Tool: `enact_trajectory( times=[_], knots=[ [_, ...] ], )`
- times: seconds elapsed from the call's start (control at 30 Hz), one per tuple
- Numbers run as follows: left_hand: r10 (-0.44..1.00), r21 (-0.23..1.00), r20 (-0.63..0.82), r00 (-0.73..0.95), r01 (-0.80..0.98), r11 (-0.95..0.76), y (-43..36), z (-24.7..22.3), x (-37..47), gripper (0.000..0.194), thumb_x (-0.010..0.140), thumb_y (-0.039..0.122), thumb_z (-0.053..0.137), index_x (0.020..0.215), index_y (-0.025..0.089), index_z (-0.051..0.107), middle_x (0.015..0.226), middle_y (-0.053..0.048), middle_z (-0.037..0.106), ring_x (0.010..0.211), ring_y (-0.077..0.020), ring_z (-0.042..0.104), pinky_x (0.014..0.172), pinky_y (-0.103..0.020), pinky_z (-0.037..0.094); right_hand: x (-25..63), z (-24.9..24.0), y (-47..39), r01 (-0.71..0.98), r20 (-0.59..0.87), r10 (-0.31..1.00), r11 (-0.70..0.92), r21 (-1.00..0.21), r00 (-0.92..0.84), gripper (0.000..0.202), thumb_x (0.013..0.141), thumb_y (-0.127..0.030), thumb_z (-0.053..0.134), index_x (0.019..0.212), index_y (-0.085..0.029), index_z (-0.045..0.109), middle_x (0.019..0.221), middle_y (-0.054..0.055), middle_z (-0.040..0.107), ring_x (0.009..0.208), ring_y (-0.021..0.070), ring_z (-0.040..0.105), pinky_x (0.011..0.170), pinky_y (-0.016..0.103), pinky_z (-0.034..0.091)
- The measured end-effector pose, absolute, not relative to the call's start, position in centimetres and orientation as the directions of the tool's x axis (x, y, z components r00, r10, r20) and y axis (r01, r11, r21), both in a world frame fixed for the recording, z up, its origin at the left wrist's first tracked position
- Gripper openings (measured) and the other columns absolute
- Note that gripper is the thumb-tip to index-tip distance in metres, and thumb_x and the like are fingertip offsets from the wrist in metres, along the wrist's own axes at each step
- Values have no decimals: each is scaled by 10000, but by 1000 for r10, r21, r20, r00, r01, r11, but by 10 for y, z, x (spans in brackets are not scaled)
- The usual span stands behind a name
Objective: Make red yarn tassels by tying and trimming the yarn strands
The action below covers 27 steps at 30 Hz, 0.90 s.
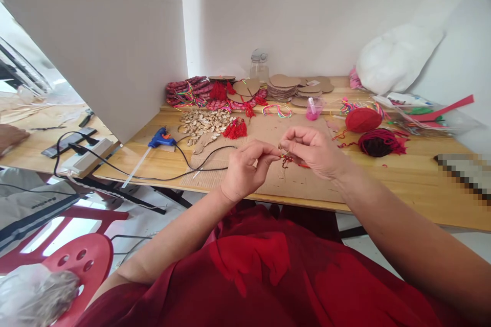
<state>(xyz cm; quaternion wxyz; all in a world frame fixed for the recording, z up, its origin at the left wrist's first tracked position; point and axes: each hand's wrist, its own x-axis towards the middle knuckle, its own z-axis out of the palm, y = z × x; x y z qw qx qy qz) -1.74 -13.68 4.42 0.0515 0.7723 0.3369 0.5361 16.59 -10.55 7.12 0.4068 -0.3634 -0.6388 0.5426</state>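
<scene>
Two hands were recorded above a cardboard sheet (307, 184) laid on a wooden table (414, 184); items are listed from left to right.

Red stool (82, 260): seen at lower left, below table level.
Power strip (86, 159): lay at the left table edge, with black cables leading off it.
Glue gun (161, 139): blue, lay on the table, its cord trailing toward the cardboard sheet.
Shells (205, 123): a pale heap, placed behind the glue gun.
Tassels (236, 129): red, set just beside the shells.
Left hand (245, 171): fingers were closed in a narrow pinch on the thread.
Thread (291, 161): a short red and multicoloured piece, held between both hands just above the cardboard sheet, its loose end hanging under the right hand.
Right hand (312, 150): thumb and forefinger were pinched shut on the same thread, the other fingers curled.
Cardboard cutouts (284, 87): stacked at the back of the table, near a clear jar (260, 65).
Pink cup (313, 109): stood in front of the cutouts.
Red yarn ball (362, 119): lay right of the cup.
Dark yarn ball (378, 143): lay just beside the red one.
White bag (395, 59): rested against the wall at far right.
</scene>
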Motion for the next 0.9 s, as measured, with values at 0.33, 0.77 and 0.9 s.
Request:
enact_trajectory(
  times=[0.33,0.77,0.9],
  knots=[
    [725,702,683,-87,351,-620,-130,25,-11,89,913,250,629,900,177,679,838,-52,718,763,-138,664,726,-260,526,148,48,-138,-388,-203,855,-413,-824,-477,298,685,-257,834,799,-195,565,533,-96,422,444,41,221,420,179,178],
    [901,898,431,52,-121,-422,-134,30,-3,170,844,308,721,805,154,663,686,0,646,589,-77,538,579,-198,466,153,39,-127,-148,113,986,94,-985,-127,254,718,-368,794,761,-179,630,566,-55,504,467,55,331,430,222,207],
    [889,890,455,53,-66,-452,-136,28,-1,160,834,301,741,783,157,689,728,-24,707,626,-97,604,598,-213,493,162,35,-122,-10,241,964,242,-970,-115,204,797,-368,748,792,-179,668,597,-35,551,474,60,347,436,230,218]
  ],
)
